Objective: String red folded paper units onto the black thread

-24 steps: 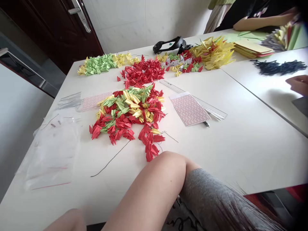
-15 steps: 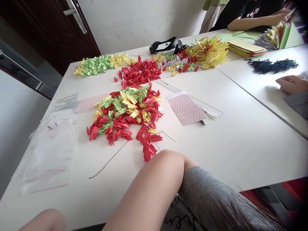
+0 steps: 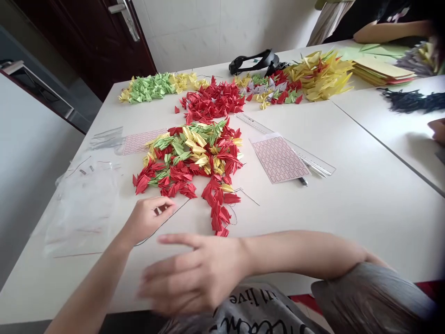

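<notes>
From the head view, the left hand (image 3: 149, 219) curls its fingers at a black thread (image 3: 167, 220) near the front edge of the tabletop (image 3: 361, 218), grip unclear, just beside red paper cranes (image 3: 215, 204); the right hand (image 3: 189, 273) is open, fingers spread, holding nothing.

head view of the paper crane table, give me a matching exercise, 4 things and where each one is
Things
1. left hand
2. right hand
3. pink grid sheet
4. black goggle-style headset

Places
A. far side of the white table, beyond the red paper cranes
B. lying across the clear ruler
C. beside the black thread, just below the mixed crane pile
D. blurred, crossed in front of the body, over the table's near part

Right pairs
1-C, 2-D, 3-B, 4-A
</notes>
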The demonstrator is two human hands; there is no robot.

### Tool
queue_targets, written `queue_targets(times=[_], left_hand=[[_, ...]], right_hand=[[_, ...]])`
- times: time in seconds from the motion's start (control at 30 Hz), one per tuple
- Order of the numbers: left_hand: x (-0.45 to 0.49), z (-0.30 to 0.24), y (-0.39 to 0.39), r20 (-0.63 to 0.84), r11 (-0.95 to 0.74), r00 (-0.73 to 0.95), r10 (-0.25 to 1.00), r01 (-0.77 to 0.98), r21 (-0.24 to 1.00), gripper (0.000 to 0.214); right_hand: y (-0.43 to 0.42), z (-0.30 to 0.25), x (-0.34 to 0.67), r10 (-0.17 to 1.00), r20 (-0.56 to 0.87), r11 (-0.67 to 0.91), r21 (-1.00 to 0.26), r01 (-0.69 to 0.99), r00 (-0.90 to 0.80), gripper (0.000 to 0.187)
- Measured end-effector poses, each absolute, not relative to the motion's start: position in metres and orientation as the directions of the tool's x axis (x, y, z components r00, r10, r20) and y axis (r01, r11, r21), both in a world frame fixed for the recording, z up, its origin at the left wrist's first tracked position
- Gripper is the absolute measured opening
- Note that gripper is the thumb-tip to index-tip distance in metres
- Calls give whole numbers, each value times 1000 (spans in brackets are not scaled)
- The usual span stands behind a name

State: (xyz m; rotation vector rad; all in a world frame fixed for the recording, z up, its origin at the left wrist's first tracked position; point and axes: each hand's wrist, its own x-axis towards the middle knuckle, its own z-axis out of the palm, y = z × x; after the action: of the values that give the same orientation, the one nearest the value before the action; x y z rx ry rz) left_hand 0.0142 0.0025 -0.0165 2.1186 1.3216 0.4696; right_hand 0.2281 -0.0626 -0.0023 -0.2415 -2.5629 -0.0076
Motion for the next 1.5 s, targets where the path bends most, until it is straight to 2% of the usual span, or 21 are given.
queue_targets(times=[0.07, 0.1, 0.2, 0.33, 0.4, 0.47, 0.53, 0.63, 0.77, 0.9, 1.0, 1.1, 1.17, 1.23, 1.33, 1.5], left_hand=[[25, -30, 6, 69, -388, 426, 902, 731, 561, 19], [28, -35, 8, 108, -406, 413, 904, 754, 516, 17], [30, -46, 11, 169, -397, 360, 917, 814, 424, 13], [26, -53, 12, 201, -367, 311, 929, 845, 389, 11], [25, -55, 10, 213, -390, 332, 919, 844, 367, 14], [25, -59, 9, 232, -446, 386, 893, 825, 347, 17], [26, -64, 8, 252, -502, 438, 863, 804, 319, 22], [28, -73, 9, 260, -521, 459, 850, 806, 280, 25], [30, -81, 14, 259, -516, 456, 851, 816, 261, 8], [29, -85, 18, 256, -539, 493, 831, 827, 157, 16], [29, -86, 20, 277, -526, 479, 833, 841, 128, 18], [30, -83, 20, 359, -491, 399, 844, 844, 217, 18], [31, -78, 19, 408, -469, 319, 855, 811, 350, 16], [33, -69, 18, 395, -433, 240, 887, 732, 527, 14], [36, -52, 19, 288, -341, 185, 940, 581, 739, 14], [44, -14, 25, 107, -186, 269, 957, 290, 939, 26]], right_hand=[[-57, -13, 242, 107, 628, 992, -16, 126, -771, 26], [-54, -18, 252, 135, 653, 988, -33, 150, -745, 23], [-49, -22, 284, 343, 621, 937, -169, 307, -705, 17], [-44, -16, 320, 545, 550, 834, -278, 477, -633, 18], [-41, -19, 332, 707, 463, 696, -321, 643, -534, 16], [-38, -27, 343, 877, 303, 468, -358, 808, -373, 17], [-36, -38, 351, 966, 114, 259, -372, 891, -233, 22], [-33, -53, 357, 988, -78, 97, -379, 920, -136, 23], [-29, -63, 357, 969, -244, -45, -362, 931, -48, 13], [-23, -65, 355, 969, -249, -62, -252, 966, -3, 18], [-21, -66, 354, 979, -204, 8, -76, 997, -24, 16], [-20, -64, 349, 983, -171, 84, 131, 988, -61, 26], [-20, -61, 344, 981, -177, 117, 236, 965, -76, 29], [-20, -57, 339, 973, -215, 145, 298, 943, -82, 33], [-18, -49, 334, 948, -305, 192, 317, 929, -92, 38], [-3, -39, 335, 918, -389, 165, 195, 967, -78, 29]])
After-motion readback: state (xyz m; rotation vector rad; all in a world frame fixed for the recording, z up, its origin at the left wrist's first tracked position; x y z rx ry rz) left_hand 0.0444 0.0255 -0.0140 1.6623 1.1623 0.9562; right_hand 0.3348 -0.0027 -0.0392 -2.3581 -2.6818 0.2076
